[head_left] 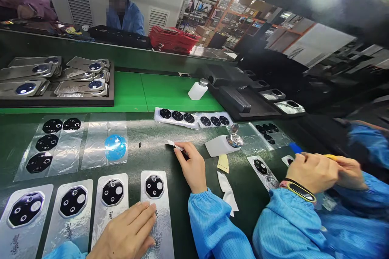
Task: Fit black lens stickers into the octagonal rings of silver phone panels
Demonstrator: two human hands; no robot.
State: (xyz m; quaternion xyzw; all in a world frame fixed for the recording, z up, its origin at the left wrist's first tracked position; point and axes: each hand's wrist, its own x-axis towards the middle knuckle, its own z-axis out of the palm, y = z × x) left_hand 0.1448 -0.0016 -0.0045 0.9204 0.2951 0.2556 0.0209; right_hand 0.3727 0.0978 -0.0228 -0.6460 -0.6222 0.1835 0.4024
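My left hand point(129, 228) lies flat, fingers stretched, across the lower part of a silver phone back cover point(164, 220) with a black octagonal camera window at its top. More such covers point(21, 220) stand in a row to its left, partly under my hand and sleeve. My right hand point(193, 166) is closed in a pinch over the dark green table. Between its thumb and fingers is a small, thin white swab-like piece point(172, 143), pointing left. A small black spot point(139, 145) shows on the table farther left. White dispenser bottle point(219, 145) with its metal lid raised is right of this hand.
Clear film sheets with black lenses point(47, 142) and a blue disc point(115, 147) lie left. Lens strips point(176, 117) lie ahead. A black tray point(111, 85) of covers stands back left; a second bottle point(197, 90) behind. A co-worker's hands point(316, 172) work close at right.
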